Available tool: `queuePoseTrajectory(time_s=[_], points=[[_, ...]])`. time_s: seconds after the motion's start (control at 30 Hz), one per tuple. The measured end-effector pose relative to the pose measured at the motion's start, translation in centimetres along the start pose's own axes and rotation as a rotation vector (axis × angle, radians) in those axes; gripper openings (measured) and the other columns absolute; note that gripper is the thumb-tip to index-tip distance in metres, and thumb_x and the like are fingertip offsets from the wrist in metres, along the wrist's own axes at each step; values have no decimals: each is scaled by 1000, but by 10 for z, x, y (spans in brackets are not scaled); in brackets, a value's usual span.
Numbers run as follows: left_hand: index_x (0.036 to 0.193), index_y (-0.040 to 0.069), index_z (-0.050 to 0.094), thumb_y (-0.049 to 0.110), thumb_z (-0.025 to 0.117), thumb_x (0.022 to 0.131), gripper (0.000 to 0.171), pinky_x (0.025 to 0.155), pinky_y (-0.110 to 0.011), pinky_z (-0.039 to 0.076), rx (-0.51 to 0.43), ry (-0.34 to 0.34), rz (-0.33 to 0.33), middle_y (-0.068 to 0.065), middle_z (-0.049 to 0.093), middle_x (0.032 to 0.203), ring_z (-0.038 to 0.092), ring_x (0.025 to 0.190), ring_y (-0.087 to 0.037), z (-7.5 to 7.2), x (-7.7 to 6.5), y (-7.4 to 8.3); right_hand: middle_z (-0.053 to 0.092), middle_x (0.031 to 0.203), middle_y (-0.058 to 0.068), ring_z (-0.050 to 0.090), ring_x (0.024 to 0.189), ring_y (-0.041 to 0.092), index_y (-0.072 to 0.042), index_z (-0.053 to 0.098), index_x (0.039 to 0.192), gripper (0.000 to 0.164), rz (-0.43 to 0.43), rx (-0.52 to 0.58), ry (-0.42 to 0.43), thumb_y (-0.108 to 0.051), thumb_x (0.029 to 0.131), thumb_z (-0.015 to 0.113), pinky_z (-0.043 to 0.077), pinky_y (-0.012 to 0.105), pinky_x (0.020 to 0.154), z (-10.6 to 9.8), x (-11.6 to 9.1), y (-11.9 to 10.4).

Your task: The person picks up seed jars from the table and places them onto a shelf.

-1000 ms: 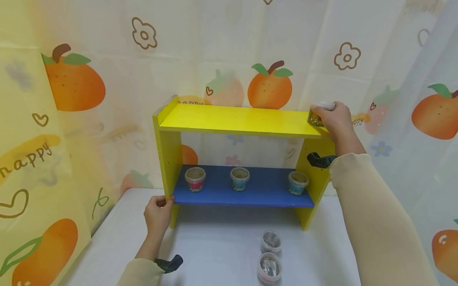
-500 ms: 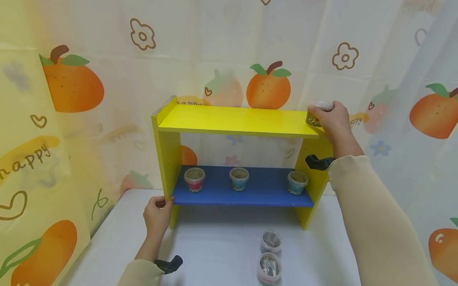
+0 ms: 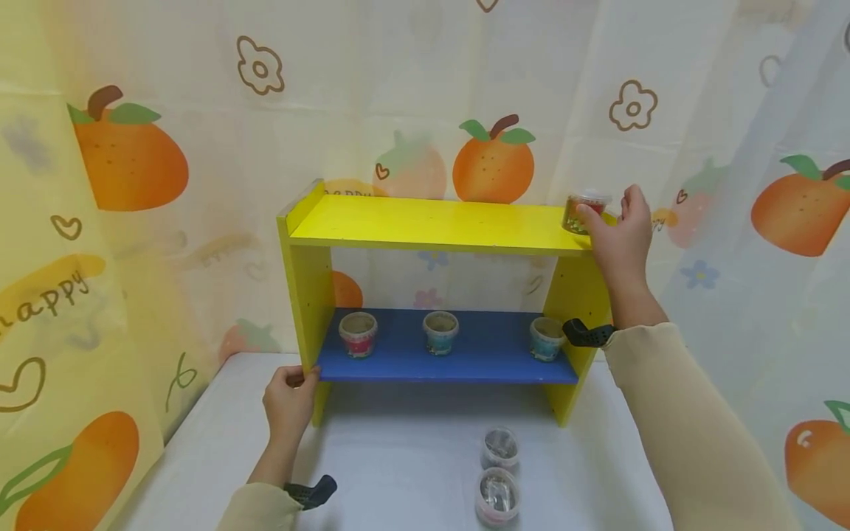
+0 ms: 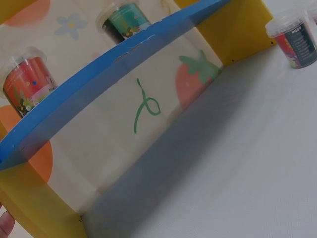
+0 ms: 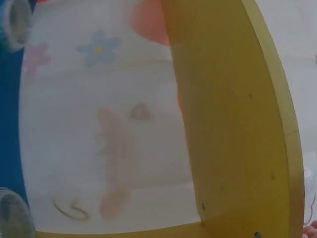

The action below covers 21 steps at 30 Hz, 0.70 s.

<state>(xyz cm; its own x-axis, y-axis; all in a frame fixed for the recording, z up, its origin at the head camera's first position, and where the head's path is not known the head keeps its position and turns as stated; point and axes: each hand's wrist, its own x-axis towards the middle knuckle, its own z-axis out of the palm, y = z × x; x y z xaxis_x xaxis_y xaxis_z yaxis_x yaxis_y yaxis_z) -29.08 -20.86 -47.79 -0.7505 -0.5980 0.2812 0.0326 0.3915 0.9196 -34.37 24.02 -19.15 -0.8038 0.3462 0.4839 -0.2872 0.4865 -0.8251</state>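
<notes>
A small yellow shelf unit (image 3: 425, 223) with a blue lower board (image 3: 398, 369) stands on the white table. My left hand (image 3: 291, 402) grips its left side panel beside the blue board; a fingertip (image 4: 6, 224) shows in the left wrist view. On the right end of the yellow top sits a lidded plastic tub (image 3: 584, 212). My right hand (image 3: 624, 236) is just right of that tub, fingers spread and raised off it, thumb at its front. Whether the thumb touches it I cannot tell. In the right wrist view the hand is mostly hidden behind the yellow side panel (image 5: 233, 124).
On the blue board stand a pink-labelled tub (image 3: 358, 335), a blue-labelled tub (image 3: 440, 333) and another blue-labelled tub (image 3: 547, 339) at the right. Two more tubs, a farther tub (image 3: 499, 448) and a nearer tub (image 3: 496, 498), stand on the table in front. A patterned curtain (image 3: 398, 96) hangs behind.
My right hand has let go of the tub on the top board, its fingers opening and drawing back to the right. The tub stays there. The left hand keeps its grip.
</notes>
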Motion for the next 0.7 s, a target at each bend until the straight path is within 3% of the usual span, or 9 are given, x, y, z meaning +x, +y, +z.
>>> queuePoseTrajectory(time_s=[0.2, 0.47, 0.57, 0.7], points=[[103, 0, 63, 30, 70, 90, 33, 62, -14, 45, 2, -11, -11, -17, 66, 96, 62, 87, -28, -3, 0, 1, 27, 161, -3, 26, 148, 9, -20, 24, 156, 79, -141, 32, 40, -43, 92, 65, 24, 27, 118, 2, -31, 18], [106, 1, 62, 33, 68, 92, 36, 63, -11, 43, 4, -26, -35, -16, 65, 99, 60, 90, -27, -2, 0, 1, 51, 141, 11, 47, 134, 20, -7, 45, 145, 66, -489, -81, 140, -23, 88, 75, 34, 22, 111, 5, -86, 58], [107, 0, 62, 34, 67, 93, 37, 64, -11, 43, 5, -29, -33, -17, 65, 100, 60, 91, -28, -1, -1, 1, 57, 135, 15, 53, 128, 28, -5, 49, 141, 65, -582, -141, 122, -16, 84, 79, 33, 14, 108, 5, -106, 80], [105, 1, 63, 31, 69, 92, 34, 63, -13, 44, 10, -19, -23, -16, 66, 98, 61, 89, -27, 1, 0, 1, 61, 129, 18, 56, 120, 34, -2, 53, 136, 66, -655, -210, 32, -12, 78, 83, 29, 7, 105, 7, -129, 108]])
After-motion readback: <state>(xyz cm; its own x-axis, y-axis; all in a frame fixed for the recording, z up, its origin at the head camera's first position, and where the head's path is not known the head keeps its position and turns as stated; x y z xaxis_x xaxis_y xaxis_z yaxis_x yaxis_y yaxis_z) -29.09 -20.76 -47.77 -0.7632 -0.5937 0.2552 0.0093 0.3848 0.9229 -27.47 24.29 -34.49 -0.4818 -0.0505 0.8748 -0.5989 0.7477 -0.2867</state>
